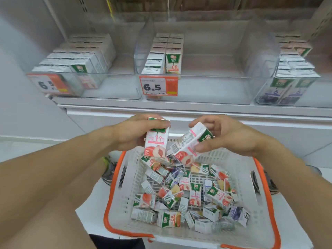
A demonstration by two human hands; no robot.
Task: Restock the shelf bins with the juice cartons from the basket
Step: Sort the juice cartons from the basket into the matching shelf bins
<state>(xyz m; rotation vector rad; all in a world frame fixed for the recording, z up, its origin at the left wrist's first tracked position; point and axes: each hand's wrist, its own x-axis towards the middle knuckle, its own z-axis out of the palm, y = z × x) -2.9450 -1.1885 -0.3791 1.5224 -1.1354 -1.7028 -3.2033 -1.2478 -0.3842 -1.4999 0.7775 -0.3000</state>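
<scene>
Item: two small white cardboard juice cartons printed with pink peach artwork and green label caps, both lifted above the basket. The upright peach carton (pixel 156 141) hangs from the left hand (pixel 133 133), whose fingers curl over its top and pinch it against the thumb side; its printed face looks toward the camera, likely so the flavour can be read before it is sorted. The tilted peach carton (pixel 188 146) lies slantwise in the right hand (pixel 226 135), fingers wrapped over its upper end and thumb (pixel 204 147) pressed along its lower edge, its bottom corner nearly meeting the first carton. Below the fingertips: a white slotted plastic basket with orange rim and handles (pixel 115 184), holding a loose jumble of mixed cartons (pixel 188 194), peach, orange-fruit and purple kinds, lying at all angles, so much stock remains. Beyond the fingers, on the white shelf (pixel 179 105): three clear plastic bins. The middle clear bin (pixel 215 83), with an orange "6.5" price tag (pixel 159 86), holds two short rows of cartons at its left side; the rest stands unfilled and looks the probable destination. The left clear bin (pixel 111 87) holds a dense block of cartons set back. The right clear bin (pixel 265 87) holds purple-labelled cartons reaching its front.
</scene>
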